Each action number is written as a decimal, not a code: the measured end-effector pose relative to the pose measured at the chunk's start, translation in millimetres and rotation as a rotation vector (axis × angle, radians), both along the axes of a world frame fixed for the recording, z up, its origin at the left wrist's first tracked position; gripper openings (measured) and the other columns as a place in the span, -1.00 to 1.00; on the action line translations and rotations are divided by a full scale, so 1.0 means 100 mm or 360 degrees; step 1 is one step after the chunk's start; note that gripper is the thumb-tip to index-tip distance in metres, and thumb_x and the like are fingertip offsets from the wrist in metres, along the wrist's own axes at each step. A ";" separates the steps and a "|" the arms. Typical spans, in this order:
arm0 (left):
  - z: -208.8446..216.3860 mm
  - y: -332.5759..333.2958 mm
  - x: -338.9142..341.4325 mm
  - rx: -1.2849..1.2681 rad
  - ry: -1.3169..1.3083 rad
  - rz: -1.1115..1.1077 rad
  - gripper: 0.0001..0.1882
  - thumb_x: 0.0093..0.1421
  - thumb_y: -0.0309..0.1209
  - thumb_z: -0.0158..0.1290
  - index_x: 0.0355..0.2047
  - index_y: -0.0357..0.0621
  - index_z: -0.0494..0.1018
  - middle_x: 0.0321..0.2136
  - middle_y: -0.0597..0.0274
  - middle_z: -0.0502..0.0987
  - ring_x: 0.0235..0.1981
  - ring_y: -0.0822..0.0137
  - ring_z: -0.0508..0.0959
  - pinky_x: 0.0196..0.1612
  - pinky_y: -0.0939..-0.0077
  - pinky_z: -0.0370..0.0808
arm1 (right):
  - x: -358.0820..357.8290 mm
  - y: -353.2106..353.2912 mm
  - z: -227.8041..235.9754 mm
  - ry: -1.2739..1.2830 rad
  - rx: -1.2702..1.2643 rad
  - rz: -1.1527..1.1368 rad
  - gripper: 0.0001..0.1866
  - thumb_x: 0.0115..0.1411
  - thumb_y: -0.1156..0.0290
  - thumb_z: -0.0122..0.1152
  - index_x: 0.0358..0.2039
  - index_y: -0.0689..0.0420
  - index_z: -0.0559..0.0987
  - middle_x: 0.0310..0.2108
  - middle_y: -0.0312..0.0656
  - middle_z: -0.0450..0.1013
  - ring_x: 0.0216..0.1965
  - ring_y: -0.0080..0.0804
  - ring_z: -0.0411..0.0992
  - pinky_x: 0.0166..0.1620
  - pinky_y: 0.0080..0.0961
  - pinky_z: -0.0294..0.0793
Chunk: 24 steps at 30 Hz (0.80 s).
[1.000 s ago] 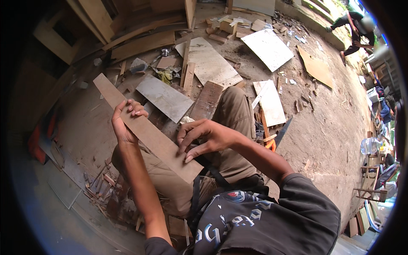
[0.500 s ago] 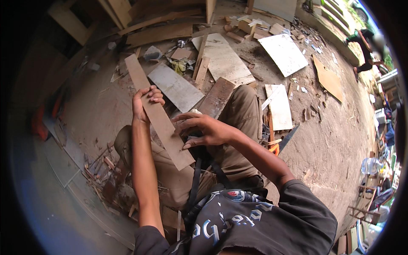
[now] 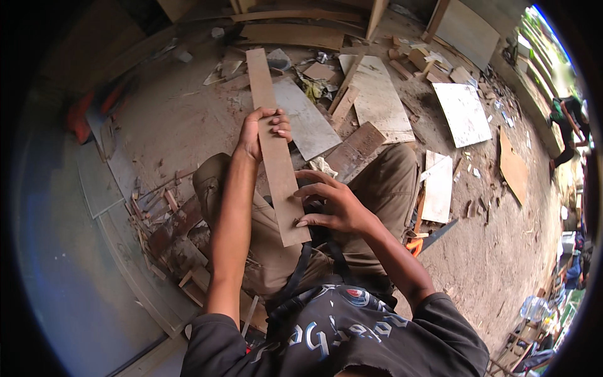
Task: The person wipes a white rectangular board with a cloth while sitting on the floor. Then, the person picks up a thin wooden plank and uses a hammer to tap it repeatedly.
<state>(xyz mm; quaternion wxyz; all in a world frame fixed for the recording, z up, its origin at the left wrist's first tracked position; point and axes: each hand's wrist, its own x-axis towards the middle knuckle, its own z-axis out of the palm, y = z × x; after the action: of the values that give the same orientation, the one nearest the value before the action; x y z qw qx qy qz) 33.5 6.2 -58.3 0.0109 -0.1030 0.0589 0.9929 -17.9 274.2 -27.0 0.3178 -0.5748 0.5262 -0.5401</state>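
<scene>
A long, narrow wooden strip (image 3: 276, 169), light brown and flat, stands tilted in front of me, its lower end above my lap. My left hand (image 3: 256, 133) is wrapped round it near the middle, fingers curled over its right edge. Beside the lower part is my right hand (image 3: 336, 204), fingers spread apart, with thumb and fingertips at the strip's right edge and no grip round it. Right of my knee lies a handsaw with an orange handle (image 3: 414, 246) and a dark blade (image 3: 438, 235).
White-faced boards (image 3: 461, 113) and a reddish-brown plank (image 3: 357, 149) lie scattered ahead on the dirt floor. Scrap wood (image 3: 157, 201) is heaped at my left. A tan sheet (image 3: 512, 166) lies to the right. Another person (image 3: 568, 122) is at the far right.
The view has turned left, so the surroundings appear farther right. The strip now stands more upright in the picture. My left hand keeps its hold, and my right hand stays at the lower edge.
</scene>
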 end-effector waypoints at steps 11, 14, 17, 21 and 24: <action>-0.03 0.05 0.01 0.0167 -0.0087 -0.0098 -0.86 0.11 -0.41 -0.06 -0.33 -0.18 0.31 -0.57 0.39 0.24 -0.58 0.50 0.23 -0.41 0.53 0.33 | 0.17 -0.13 0.22 0.0158 0.0169 -0.0008 -0.45 0.03 0.33 0.43 0.03 0.14 0.45 0.30 0.24 0.04 0.10 0.03 0.39 0.04 -0.21 0.47; -0.06 0.01 0.03 0.0137 -0.0078 -0.0072 -0.84 0.12 -0.41 -0.06 -0.31 -0.20 0.30 -0.57 0.38 0.24 -0.59 0.49 0.23 -0.42 0.54 0.32 | 0.25 -0.12 0.17 0.0165 0.0139 -0.0015 -0.44 0.04 0.36 0.42 0.05 0.17 0.43 0.25 0.28 0.11 0.12 0.03 0.36 0.05 -0.23 0.46; -0.10 -0.03 0.04 0.0121 -0.0107 -0.0023 -0.84 0.13 -0.42 -0.07 -0.31 -0.23 0.31 -0.57 0.36 0.25 -0.60 0.49 0.23 -0.43 0.54 0.31 | 0.25 -0.13 0.13 0.0057 0.0128 -0.0071 -0.46 0.05 0.41 0.40 0.04 0.24 0.44 0.15 0.28 0.27 0.04 0.00 0.44 -0.03 -0.29 0.52; -0.12 -0.01 -0.01 0.0182 -0.0151 -0.0034 -0.85 0.11 -0.43 -0.08 -0.33 -0.25 0.32 -0.58 0.35 0.24 -0.60 0.48 0.23 -0.43 0.55 0.31 | 0.26 -0.11 0.15 0.0062 0.0135 -0.0148 -0.49 0.03 0.42 0.41 0.00 0.29 0.50 0.12 0.25 0.31 -0.06 -0.08 0.52 -0.10 -0.34 0.56; -0.11 0.00 0.01 0.0148 -0.0155 -0.0022 -0.85 0.10 -0.42 -0.08 -0.34 -0.24 0.32 -0.58 0.36 0.25 -0.60 0.48 0.22 -0.43 0.55 0.31 | 0.28 -0.11 0.16 0.0131 0.0188 -0.0179 -0.51 0.03 0.42 0.42 -0.03 0.31 0.52 0.11 0.26 0.32 -0.08 -0.10 0.53 -0.12 -0.36 0.56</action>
<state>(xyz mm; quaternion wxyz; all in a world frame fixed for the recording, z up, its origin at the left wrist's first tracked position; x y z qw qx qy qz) 34.1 6.1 -69.0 0.0253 -0.1503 0.0129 0.9882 9.6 263.3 -11.3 0.2985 -0.5463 0.6013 -0.5009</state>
